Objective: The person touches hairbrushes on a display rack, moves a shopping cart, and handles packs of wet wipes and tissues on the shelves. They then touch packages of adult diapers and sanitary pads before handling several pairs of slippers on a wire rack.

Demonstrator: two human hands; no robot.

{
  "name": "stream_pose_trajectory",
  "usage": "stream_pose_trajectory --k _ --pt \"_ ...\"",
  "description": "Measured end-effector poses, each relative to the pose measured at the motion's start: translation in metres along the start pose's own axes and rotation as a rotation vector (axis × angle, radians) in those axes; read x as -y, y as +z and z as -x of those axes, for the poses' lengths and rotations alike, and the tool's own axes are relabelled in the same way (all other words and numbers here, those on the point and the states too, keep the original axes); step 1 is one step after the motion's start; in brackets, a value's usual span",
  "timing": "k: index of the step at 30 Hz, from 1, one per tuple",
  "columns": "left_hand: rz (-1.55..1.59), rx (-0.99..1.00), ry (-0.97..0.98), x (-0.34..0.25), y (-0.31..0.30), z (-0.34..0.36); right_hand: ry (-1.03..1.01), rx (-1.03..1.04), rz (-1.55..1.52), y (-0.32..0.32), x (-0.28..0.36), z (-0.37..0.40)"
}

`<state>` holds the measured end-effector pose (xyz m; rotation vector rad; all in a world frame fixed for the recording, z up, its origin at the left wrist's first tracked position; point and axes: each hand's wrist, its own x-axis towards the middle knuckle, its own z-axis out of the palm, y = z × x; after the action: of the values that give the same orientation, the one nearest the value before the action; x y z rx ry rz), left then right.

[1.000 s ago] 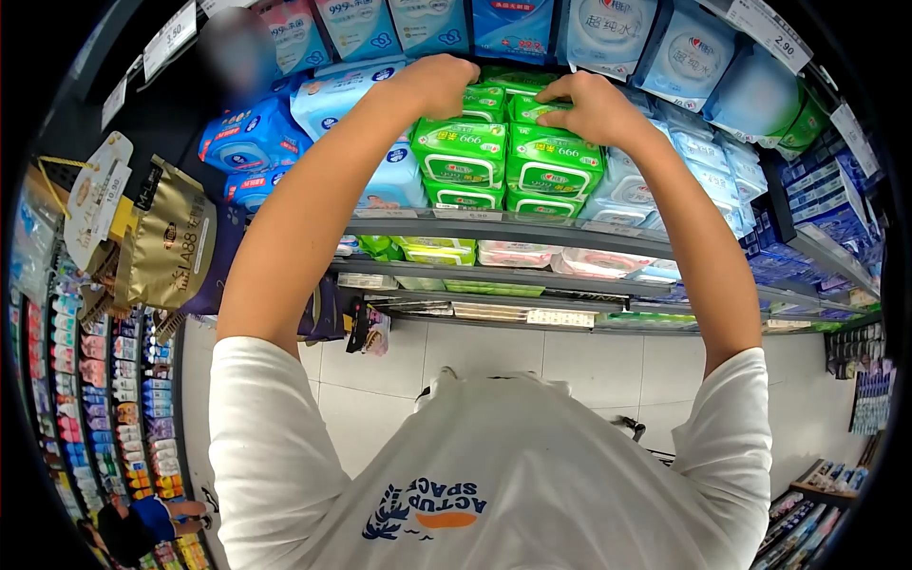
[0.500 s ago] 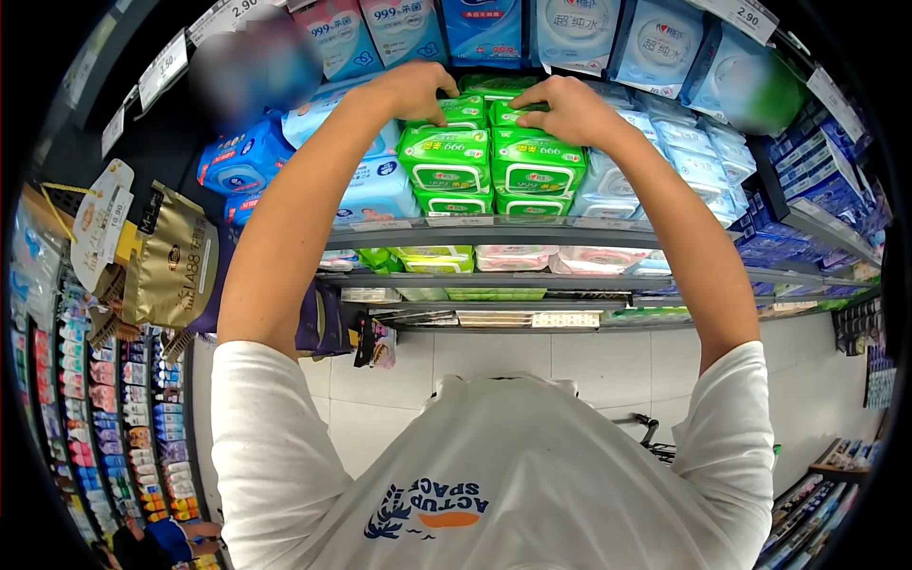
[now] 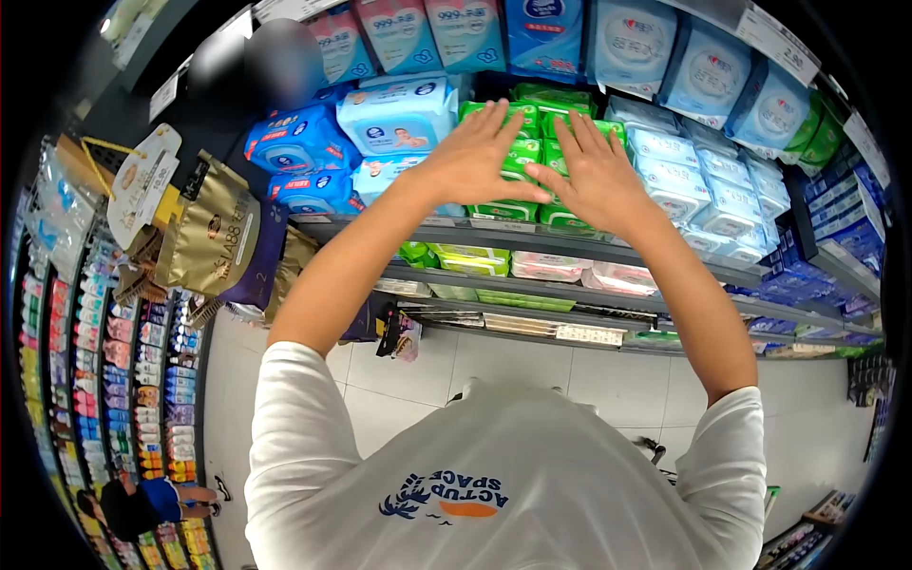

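Green packs (image 3: pixel 505 210) are stacked on the shelf. My left hand (image 3: pixel 480 160) lies over the left column of them, palm down, its fingers stretched out. Over the right column rests my right hand (image 3: pixel 597 180), also flat with spread fingers. The two thumbs nearly meet between the columns. Both hands cover much of the green packs' fronts and tops. Pale blue packs with a baby picture (image 3: pixel 399 116) stand left of my left hand, and light blue packs (image 3: pixel 668 176) are stacked right of my right hand.
Upright packs (image 3: pixel 635 43) line the back of the shelf. Dark blue packs (image 3: pixel 302 142) are further left. The shelf's front edge (image 3: pixel 570 245) runs below my hands. Gold bags (image 3: pixel 217 233) hang at the left. Another person (image 3: pixel 142 508) is at the lower left.
Both hands have moved from curled grips at the rear packs to lying flat over the green stacks. The view has shifted, and the shelf appears further right and tilted.
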<state>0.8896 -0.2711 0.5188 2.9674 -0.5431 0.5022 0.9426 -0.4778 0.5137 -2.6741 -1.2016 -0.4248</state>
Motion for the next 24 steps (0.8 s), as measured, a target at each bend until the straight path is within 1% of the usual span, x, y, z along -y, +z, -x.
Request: stream_pose_trajectory --k 2,3,5,6,7,9,11,13,14,15,16,17,19,20,21,23,24 --pt "-0.044 0.085 -0.044 -0.002 0.006 -0.002 -0.013 0.004 0.019 0.002 0.001 0.001" --pt "-0.041 0.079 -0.06 -0.001 0.008 -0.003 -0.014 0.008 0.033 0.004 0.001 0.001" --pt "-0.041 0.051 -0.011 0.0 0.01 0.001 -0.032 0.035 0.039 0.002 0.002 0.002" --pt "-0.04 0.059 -0.016 0.0 0.01 0.001 -0.031 0.037 0.052 0.001 0.003 0.002" --pt "-0.043 0.052 -0.038 0.001 0.011 0.002 -0.031 0.036 0.066 0.001 0.003 0.002" --pt "-0.061 0.042 -0.012 0.003 0.014 0.002 -0.061 0.01 0.065 0.001 0.004 0.002" --pt "-0.075 -0.004 -0.027 0.001 0.01 0.007 -0.049 -0.008 0.071 0.0 0.005 0.002" --pt "0.003 -0.015 0.061 0.002 0.003 0.01 -0.077 -0.038 0.084 -0.007 0.007 -0.001" --pt "-0.012 -0.274 0.17 -0.001 -0.007 0.02 -0.09 -0.058 0.055 -0.014 0.01 -0.004" --pt "-0.017 -0.273 0.172 0.006 -0.023 0.029 -0.098 -0.079 0.022 -0.022 0.014 -0.006" --pt "0.001 -0.294 0.185 0.012 -0.045 0.042 -0.185 -0.182 -0.041 -0.03 0.021 -0.009" --pt "0.022 -0.308 0.202 0.021 -0.061 0.057 -0.172 -0.185 -0.05 -0.032 0.029 -0.012" --pt "-0.018 -0.378 0.085 0.069 -0.084 0.078 -0.301 -0.212 -0.168 -0.034 0.044 -0.023" --pt "-0.092 -0.394 -0.046 0.095 -0.092 0.09 -0.327 -0.211 -0.209 -0.028 0.051 -0.031" --pt "-0.166 -0.41 -0.175 0.118 -0.098 0.1 -0.304 -0.223 -0.217 -0.018 0.058 -0.042" --pt "-0.365 -0.371 -0.253 0.149 -0.104 0.111 -0.373 -0.279 -0.191 0.003 0.071 -0.068" --pt "-0.335 -0.243 -0.352 0.172 -0.1 0.116 -0.359 -0.281 -0.197 0.009 0.079 -0.08"
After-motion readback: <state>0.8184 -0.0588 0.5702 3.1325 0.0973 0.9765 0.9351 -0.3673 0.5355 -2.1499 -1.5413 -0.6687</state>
